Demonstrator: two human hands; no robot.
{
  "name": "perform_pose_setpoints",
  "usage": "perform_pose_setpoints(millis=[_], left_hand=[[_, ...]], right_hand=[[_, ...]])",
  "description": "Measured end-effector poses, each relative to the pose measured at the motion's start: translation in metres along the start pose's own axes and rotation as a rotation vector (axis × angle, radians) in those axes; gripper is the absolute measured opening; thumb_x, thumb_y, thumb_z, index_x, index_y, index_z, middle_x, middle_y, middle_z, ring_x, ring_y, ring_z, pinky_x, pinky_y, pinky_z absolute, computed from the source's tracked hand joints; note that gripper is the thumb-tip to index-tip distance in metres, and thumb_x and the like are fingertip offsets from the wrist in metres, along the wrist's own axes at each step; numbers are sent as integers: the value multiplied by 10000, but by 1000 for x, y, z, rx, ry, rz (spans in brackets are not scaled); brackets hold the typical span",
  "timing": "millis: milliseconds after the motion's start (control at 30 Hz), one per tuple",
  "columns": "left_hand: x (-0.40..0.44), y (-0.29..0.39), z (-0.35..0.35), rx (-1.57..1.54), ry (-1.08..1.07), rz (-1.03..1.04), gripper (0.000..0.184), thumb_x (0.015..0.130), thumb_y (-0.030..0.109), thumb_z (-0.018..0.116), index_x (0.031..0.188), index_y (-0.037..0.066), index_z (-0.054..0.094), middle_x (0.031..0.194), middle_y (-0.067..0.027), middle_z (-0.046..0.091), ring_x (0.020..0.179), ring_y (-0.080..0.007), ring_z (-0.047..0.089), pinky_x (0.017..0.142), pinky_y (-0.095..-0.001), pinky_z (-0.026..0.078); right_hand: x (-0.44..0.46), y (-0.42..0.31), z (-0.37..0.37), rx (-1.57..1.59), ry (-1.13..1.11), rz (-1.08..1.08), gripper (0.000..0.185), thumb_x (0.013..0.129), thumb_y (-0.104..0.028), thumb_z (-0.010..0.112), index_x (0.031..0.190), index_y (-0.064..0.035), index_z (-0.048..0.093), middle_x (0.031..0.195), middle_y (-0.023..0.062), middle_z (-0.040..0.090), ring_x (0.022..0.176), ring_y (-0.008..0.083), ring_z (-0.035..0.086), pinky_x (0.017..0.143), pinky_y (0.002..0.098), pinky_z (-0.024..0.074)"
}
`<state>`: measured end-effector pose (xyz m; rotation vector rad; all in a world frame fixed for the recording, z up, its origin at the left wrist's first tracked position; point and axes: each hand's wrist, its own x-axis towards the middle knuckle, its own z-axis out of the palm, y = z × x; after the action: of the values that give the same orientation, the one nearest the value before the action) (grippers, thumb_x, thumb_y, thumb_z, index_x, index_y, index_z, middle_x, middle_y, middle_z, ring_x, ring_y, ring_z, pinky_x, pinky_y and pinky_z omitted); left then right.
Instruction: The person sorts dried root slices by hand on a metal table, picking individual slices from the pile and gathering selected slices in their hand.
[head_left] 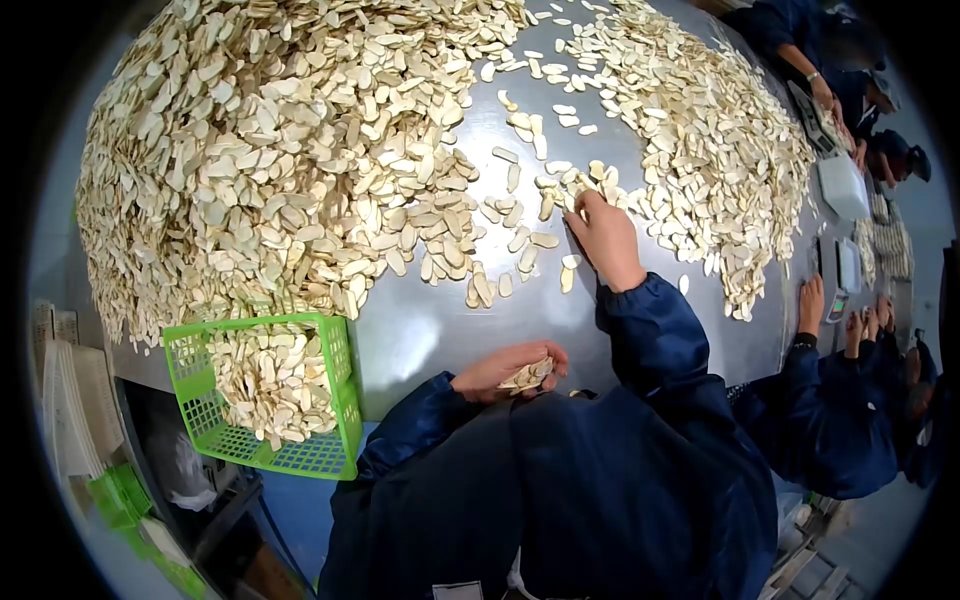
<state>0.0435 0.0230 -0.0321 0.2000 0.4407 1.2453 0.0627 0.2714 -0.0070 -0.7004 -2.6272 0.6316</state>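
Observation:
My left hand (510,371) is curled palm up near the table's front edge, holding several pale dried slices (527,376). Farther forward and to the right, my right hand (607,240) reaches down to the metal table (400,340), its fingertips at a small cluster of slices (575,185). Whether a slice is between those fingers is hidden. A large heap of slices (260,130) covers the left side, and another heap (710,150) spreads on the right. Loose slices lie between the heaps.
A green plastic basket (345,400) holding slices sits tilted at the table's front left edge. On the right are co-workers in dark blue clothing (835,430), a scale (838,280) and a white container (845,187). More green baskets (120,495) stand at the lower left.

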Motion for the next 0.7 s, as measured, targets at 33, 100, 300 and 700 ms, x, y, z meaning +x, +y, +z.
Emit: perform_pose_setpoints(millis=[33,100,300,700], left_hand=[[1,-1,-1,-6,-5,2,335,977,324,458,1127,28,502,1012,-67,545,830,-114,528,556,-187,434],[1,-2,-2,-16,-10,-2,333,979,321,453,1129,28,502,1012,-69,545,830,-115,531,557,-190,439],[4,-3,-4,-7,-13,-20,337,994,322,416,1140,30,499,1009,-73,551,831,-120,546,558,-195,447],[-5,-6,-6,-76,14,-41,318,990,283,406,1115,13,520,1118,-136,546,918,-171,571,645,-216,511]], right_hand=[[-2,-1,1,-43,9,-5,167,813,-184,659,876,-39,606,652,159,604,582,304,597,530,361,445],[-7,-2,-6,35,-39,119,163,814,-187,638,876,-38,621,705,180,631,663,359,616,586,419,475],[-26,13,-41,455,-473,175,149,826,-142,632,886,-7,652,749,81,641,681,129,584,628,277,453],[-19,-37,-51,284,-329,98,270,818,-181,597,1011,6,614,787,197,637,722,358,621,634,408,474]])
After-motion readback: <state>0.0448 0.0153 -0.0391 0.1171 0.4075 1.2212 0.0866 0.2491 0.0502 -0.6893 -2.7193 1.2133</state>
